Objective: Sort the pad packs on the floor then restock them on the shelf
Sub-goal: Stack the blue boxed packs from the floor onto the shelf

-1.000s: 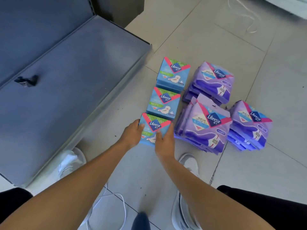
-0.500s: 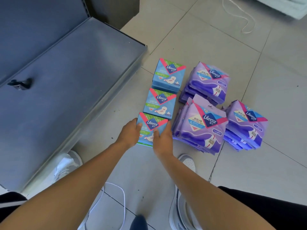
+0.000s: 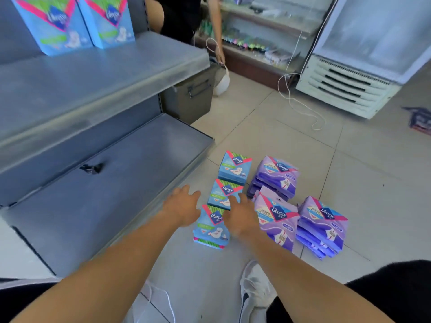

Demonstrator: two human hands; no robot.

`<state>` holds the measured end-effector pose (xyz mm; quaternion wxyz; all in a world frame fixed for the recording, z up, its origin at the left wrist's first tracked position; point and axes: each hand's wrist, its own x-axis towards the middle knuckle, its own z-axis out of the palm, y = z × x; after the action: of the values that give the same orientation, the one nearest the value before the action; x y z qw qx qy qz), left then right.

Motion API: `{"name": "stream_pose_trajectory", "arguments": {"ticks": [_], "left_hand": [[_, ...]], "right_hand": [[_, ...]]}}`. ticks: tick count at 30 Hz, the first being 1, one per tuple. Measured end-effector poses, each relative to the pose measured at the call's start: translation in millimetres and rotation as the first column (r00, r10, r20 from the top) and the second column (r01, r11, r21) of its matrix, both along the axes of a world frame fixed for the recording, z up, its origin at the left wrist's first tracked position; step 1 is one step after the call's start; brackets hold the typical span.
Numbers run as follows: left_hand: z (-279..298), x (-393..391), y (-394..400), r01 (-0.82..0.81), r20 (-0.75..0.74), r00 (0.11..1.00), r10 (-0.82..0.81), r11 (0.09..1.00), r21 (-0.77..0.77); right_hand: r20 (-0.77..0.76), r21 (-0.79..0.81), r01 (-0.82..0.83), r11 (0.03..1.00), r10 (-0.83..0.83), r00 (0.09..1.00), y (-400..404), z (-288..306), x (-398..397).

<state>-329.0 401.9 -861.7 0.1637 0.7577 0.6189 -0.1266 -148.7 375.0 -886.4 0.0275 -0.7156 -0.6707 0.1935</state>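
Both hands have let go of the nearest blue pack [image 3: 211, 226]: earlier they clasped its sides, now they hover above the row with fingers spread, holding nothing. View has tipped up too, so the upper shelf [image 3: 98, 73], a fridge [image 3: 363, 54] and another person [image 3: 186, 17] now show.

Left hand [image 3: 182, 206] sits at 9 o'clock of the middle blue pack [image 3: 225, 194], fingers loose and apart; contact with any pack can't be told. Right hand [image 3: 242, 217] overlaps the seam between nearest and middle packs, fingers splayed, blurred by motion; touching or just above, can't tell.

Three blue packs lie in a line on the floor [image 3: 349, 183], the far blue pack [image 3: 235, 167] at 12 o'clock. Purple packs [image 3: 275, 176] in three piles at 3 o'clock of that line. Two blue packs on shelf [image 3: 70, 22] stand upright at top left, tops cut off. Lower shelf [image 3: 116, 183] holds a small dark clip, unclear.
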Motion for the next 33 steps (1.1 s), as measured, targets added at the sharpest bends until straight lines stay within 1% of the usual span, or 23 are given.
{"name": "stream_pose_trajectory", "arguments": {"ticks": [2,3,5,10,13,16,18,22,25,28,30,33], "left_hand": [[34.2,-12.7,-6.7,0.033,-0.109,0.994,-0.029,0.999,0.039],[49.0,-17.3,-9.6,0.034,-0.146,0.989,-0.026,0.998,0.049],[83.6,-26.3,-18.0,0.004,-0.174,0.985,0.012,0.996,0.086],[181.4,-47.8,-31.9,-0.022,-0.186,0.980,0.072,0.966,0.257],[241.6,-71.2,-39.3,-0.064,-0.174,0.975,0.135,0.928,0.366],[295.1,-106.9,-43.2,-0.117,-0.174,0.960,0.218,0.881,0.459],[322.7,-129.6,-41.7,-0.155,-0.189,0.941,0.281,0.853,0.498],[361.1,-168.9,-29.9,-0.259,-0.156,0.905,0.397,0.802,0.538],[369.5,-185.6,-15.1,-0.283,-0.161,0.891,0.423,0.798,0.532],[371.4,-198.4,5.6,-0.300,-0.142,0.893,0.428,0.799,0.521],[368.4,-208.0,24.8,-0.316,-0.113,0.896,0.430,0.794,0.518],[359.5,-224.7,57.7,-0.353,-0.054,0.897,0.439,0.785,0.509]], "right_hand": [[0.155,0.010,-0.154,0.988,0.150,0.976,-0.5,40.2,-1.1],[0.205,0.015,-0.206,0.978,0.199,0.958,-0.3,58.7,-3.9],[0.261,0.054,-0.277,0.959,0.254,0.931,-3.1,100.1,-12.7],[0.315,0.201,-0.368,0.908,0.296,0.902,-4.1,195.9,-42.5],[0.319,0.269,-0.411,0.871,0.323,0.891,1.6,253.3,-61.7],[0.351,0.341,-0.470,0.814,0.354,0.867,14.3,308.5,-80.8],[0.380,0.369,-0.505,0.780,0.370,0.848,22.9,338.5,-93.0],[0.411,0.414,-0.559,0.718,0.400,0.819,44.9,381.4,-116.2],[0.389,0.423,-0.561,0.711,0.417,0.821,63.1,392.4,-130.3],[0.298,0.409,-0.525,0.746,0.435,0.850,85.2,389.4,-143.8],[0.181,0.406,-0.465,0.787,0.429,0.885,105.6,383.1,-153.2],[-0.038,0.371,-0.352,0.859,0.393,0.919,144.4,369.7,-170.6]]}}
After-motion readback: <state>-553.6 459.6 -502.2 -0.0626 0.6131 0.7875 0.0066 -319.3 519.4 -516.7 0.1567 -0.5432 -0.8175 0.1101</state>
